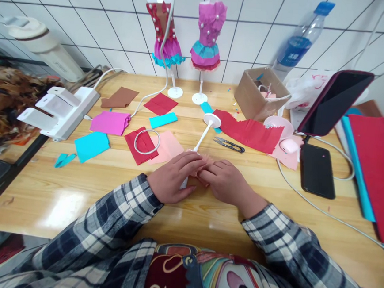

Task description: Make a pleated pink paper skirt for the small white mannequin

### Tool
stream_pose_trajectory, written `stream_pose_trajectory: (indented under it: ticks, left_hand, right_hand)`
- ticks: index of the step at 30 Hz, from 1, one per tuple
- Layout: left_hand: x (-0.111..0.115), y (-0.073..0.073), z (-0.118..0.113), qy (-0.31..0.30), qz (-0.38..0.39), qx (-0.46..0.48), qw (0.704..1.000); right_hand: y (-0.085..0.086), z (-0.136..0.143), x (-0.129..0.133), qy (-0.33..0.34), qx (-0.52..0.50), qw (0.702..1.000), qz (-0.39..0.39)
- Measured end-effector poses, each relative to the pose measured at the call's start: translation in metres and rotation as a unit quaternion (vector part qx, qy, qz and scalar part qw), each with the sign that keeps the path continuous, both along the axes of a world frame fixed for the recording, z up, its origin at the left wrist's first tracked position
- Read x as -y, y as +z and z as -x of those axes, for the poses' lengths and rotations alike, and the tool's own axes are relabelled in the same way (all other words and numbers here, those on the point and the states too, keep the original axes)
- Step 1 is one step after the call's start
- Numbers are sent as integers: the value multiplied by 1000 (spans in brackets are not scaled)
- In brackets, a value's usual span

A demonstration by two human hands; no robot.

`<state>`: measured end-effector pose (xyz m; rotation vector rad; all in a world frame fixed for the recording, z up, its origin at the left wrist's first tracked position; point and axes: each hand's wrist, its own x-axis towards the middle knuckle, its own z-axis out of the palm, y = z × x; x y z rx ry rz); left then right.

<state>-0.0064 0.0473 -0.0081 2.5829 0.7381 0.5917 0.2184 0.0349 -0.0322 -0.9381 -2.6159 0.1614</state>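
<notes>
A small white dress-form mannequin lies on the table with its stand (203, 136) pointing away from me; most of its body is hidden under my hands. My left hand (175, 177) is curled over the mannequin from the left, holding it down. Light pink crepe paper (207, 161) is bunched around the mannequin between my hands. My right hand (225, 181) pinches that paper with bent fingers at the mannequin's right side. Black thread snips (229, 144) rest just beyond my right hand. A silver ring (147, 141) lies on folded dark red paper (136, 153) to the left.
Two dressed mannequins (167, 35) stand against the tiled wall. Crepe paper pieces (92, 147) lie at left, near a power strip (70, 112). A red strip (249, 133), cardboard box (262, 92), water bottle (299, 41), phone (318, 171) and cable are at right.
</notes>
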Motion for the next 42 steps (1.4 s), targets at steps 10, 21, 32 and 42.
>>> stream_pose_trajectory:
  ticks: [10, 21, 32, 42]
  left_hand:
    - [0, 1, 0, 0, -1, 5, 1000]
    - [-1, 5, 10, 15, -52, 69, 996]
    - [-22, 5, 77, 287, -143, 60, 945]
    - [11, 46, 40, 289, 226, 327, 871]
  right_hand:
    - [-2, 1, 0, -2, 9, 1000, -4]
    - [10, -6, 1, -49, -127, 991, -5]
    - [11, 16, -79, -37, 16, 999, 15]
    - [68, 19, -52, -124, -284, 938, 156]
